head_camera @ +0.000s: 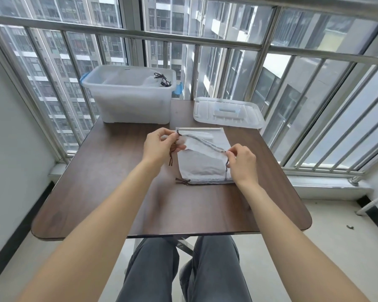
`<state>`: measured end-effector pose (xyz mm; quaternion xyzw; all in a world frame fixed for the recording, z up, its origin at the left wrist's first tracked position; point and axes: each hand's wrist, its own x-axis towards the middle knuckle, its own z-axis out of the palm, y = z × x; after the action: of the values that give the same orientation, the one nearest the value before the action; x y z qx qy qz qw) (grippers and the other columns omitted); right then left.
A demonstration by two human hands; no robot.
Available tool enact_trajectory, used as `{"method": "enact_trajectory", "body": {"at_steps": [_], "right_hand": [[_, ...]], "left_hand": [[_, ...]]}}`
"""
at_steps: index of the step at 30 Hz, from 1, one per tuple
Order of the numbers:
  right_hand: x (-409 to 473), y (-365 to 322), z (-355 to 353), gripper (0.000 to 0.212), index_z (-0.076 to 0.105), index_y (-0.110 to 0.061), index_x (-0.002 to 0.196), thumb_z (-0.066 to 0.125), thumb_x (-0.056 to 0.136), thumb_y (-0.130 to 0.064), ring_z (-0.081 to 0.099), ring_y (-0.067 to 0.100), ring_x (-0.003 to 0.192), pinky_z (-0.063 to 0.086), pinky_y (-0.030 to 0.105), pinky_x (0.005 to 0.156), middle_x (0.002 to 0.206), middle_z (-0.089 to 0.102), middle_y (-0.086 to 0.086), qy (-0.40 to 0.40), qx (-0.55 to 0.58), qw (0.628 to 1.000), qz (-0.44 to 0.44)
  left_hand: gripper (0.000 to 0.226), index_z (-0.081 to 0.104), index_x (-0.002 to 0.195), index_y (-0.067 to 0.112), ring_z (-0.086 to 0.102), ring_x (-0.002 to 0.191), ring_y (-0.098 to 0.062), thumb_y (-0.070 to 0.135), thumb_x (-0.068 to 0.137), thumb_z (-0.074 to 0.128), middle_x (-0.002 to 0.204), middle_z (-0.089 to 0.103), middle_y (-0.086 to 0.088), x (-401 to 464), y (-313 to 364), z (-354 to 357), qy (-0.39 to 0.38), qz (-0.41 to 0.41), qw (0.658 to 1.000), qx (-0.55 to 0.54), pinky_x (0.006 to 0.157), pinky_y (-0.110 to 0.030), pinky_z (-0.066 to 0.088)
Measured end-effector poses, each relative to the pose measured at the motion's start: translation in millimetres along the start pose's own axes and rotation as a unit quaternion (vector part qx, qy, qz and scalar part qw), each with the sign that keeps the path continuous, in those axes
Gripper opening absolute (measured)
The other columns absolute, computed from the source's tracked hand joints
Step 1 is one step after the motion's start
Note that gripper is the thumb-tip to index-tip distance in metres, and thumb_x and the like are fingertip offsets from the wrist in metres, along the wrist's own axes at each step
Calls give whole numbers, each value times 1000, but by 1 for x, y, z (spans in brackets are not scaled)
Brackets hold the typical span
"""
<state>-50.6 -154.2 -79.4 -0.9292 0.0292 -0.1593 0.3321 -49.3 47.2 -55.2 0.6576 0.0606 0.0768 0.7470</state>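
Left hand (162, 147) and right hand (242, 162) fingers pinch one drawstring pouch (196, 147); one bin (129, 105); one lid (228, 112) behind.

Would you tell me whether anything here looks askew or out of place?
Only mildly: the lid lies off the bin, on the table, and the pouch pinched between left hand and right hand slants.

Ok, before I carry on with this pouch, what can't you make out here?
Head view only:
- How many pouches are in the stack: the lifted pouch and the right hand cover much of it.
- What fills the bin: its frosted wall blurs the contents, and only the black cords show near the rim.
- Whether the left hand pinches cord or cloth: too small to tell.
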Motion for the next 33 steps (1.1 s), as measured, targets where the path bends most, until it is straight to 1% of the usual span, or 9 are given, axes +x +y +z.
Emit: {"method": "enact_trajectory", "body": {"at_steps": [3,6,10,13,19,22,26,30,33], "right_hand": [[1,-9,1,12,51,-8,86,42,94,-9,64,17,64,55,36,62,85,63,11,-6,138,987,84],[1,-15,1,13,47,-6,94,35,97,-8,60,7,61,44,20,40,92,60,5,4,276,944,179],[1,-19,2,19,48,-9,87,33,100,-8,61,8,63,37,17,43,86,60,1,-1,497,832,247],[1,-25,1,26,44,-6,79,30,100,-4,65,6,55,39,11,39,82,62,9,-6,628,735,255],[3,-28,-1,26,43,-5,80,27,101,-3,61,15,65,52,14,52,79,56,13,28,695,665,271],[7,-30,0,24,41,-10,79,31,100,-4,46,12,59,45,14,50,71,49,7,30,631,736,243],[7,-36,-11,6,50,-14,88,49,93,-15,43,9,59,37,15,61,68,48,-3,-17,270,962,22],[7,-40,-12,17,68,-9,90,70,82,-23,45,14,75,33,19,69,83,43,2,-74,-12,984,-163],[9,-43,-12,23,69,0,82,69,82,-23,41,14,80,31,19,72,86,41,4,-64,-88,977,-184]], "left_hand": [[18,50,79,8,68,53,-9,5,96,47,78,61,-10,3,-4,-3,44,-29,999,-12,50,-15,52],[23,46,75,14,63,49,-2,7,97,43,81,58,-4,7,-8,-8,89,-49,995,-2,44,-15,44],[22,49,78,13,48,50,-4,8,98,42,81,57,-2,9,-14,-10,75,-116,986,-98,37,-14,28],[26,55,87,7,41,34,0,10,101,33,59,58,5,7,-12,-12,13,-210,922,-324,28,-11,20],[30,50,84,5,37,27,-1,13,102,29,63,69,-3,12,-22,-25,-3,-259,825,-502,26,-18,22],[29,49,80,4,43,28,-5,5,100,28,57,62,-5,14,-22,-28,42,-262,768,-583,28,-15,25],[29,38,75,13,37,32,-3,9,102,27,69,41,2,13,-21,-25,59,-174,897,-403,34,-13,26],[23,38,76,16,31,46,-6,12,98,45,67,33,1,6,-15,-22,30,-80,992,-95,43,-15,26],[16,51,82,18,33,55,-8,16,86,66,65,36,5,0,-11,-29,-20,17,987,156,52,-17,29]]}}
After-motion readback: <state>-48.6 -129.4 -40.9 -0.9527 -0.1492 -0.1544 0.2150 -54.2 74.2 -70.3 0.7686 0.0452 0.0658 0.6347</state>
